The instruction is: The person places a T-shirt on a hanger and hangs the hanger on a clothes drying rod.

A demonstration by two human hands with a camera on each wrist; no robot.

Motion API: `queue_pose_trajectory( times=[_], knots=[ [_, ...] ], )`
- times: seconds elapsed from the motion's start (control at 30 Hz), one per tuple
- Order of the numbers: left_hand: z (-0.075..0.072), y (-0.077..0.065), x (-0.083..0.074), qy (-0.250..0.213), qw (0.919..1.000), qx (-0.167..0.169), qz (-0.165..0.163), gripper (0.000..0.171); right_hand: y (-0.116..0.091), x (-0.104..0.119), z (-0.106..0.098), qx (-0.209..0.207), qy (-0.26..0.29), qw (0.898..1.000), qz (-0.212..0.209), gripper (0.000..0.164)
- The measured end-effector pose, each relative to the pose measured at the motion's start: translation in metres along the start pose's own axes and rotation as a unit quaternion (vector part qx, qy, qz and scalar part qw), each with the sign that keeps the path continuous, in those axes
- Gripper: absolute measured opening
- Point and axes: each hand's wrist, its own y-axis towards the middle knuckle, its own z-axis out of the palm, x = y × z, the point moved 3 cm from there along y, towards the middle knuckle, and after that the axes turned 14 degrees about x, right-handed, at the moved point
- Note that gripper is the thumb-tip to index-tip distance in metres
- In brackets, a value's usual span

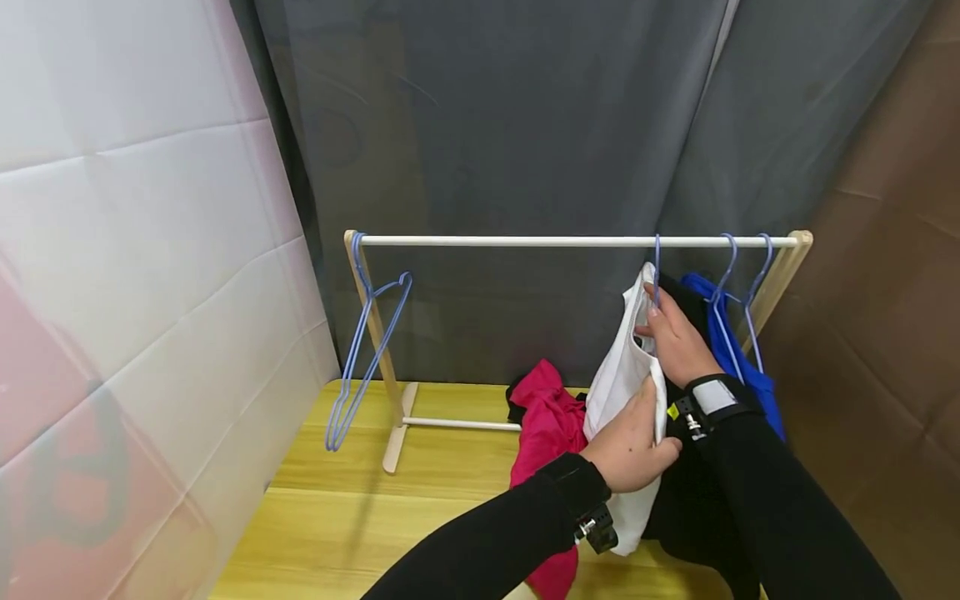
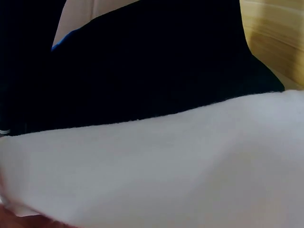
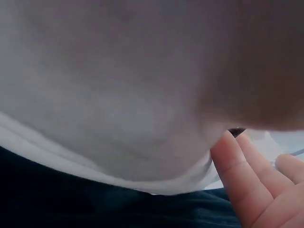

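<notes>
A white shirt point(image 1: 618, 375) hangs at the right part of the rack, on a blue hanger point(image 1: 657, 271) whose hook is over the rail. My left hand point(image 1: 628, 442) pinches the shirt's front edge between thumb and fingers. Higher up, my right hand point(image 1: 678, 337) holds the shirt by its neck opening, close to the hanger's hook; the hanger's arms are hidden. In the left wrist view white cloth point(image 2: 156, 166) fills the lower part. The right wrist view shows fingers point(image 3: 242, 175) against the shirt, their tips partly covered by cloth.
The wooden rack's white rail point(image 1: 502, 241) spans the yellow table point(image 1: 450, 517). Blue hangers point(image 1: 367, 358) hang at its left end. A blue garment point(image 1: 761, 400) and black cloth point(image 1: 686, 300) are at the right. A pink garment point(image 1: 547, 417) lies left of the shirt.
</notes>
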Motion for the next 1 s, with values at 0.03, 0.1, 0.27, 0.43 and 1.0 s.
queue_pose_trajectory(
  times=[0.03,0.1,0.27,0.43,1.0],
  knots=[
    [0.001,-0.001,0.000,0.000,1.0000,0.001,-0.003,0.081,-0.001,0.000,0.001,0.000,0.004,1.000,0.001,0.054],
    [0.005,-0.003,0.001,0.004,0.9999,0.004,-0.009,0.079,-0.003,0.000,0.002,0.000,0.008,1.000,0.005,0.055],
    [0.011,-0.006,0.007,0.011,0.9997,0.013,-0.015,0.074,-0.005,-0.002,0.003,-0.001,-0.008,1.000,0.020,0.056],
    [0.013,-0.006,0.014,-0.007,0.9997,0.020,-0.014,0.083,-0.003,-0.006,-0.001,0.000,-0.034,0.999,0.030,0.057],
    [-0.041,-0.027,0.045,0.043,0.9945,-0.022,-0.093,0.085,-0.004,0.015,-0.015,-0.054,-0.068,0.996,-0.026,0.055]
  ],
)
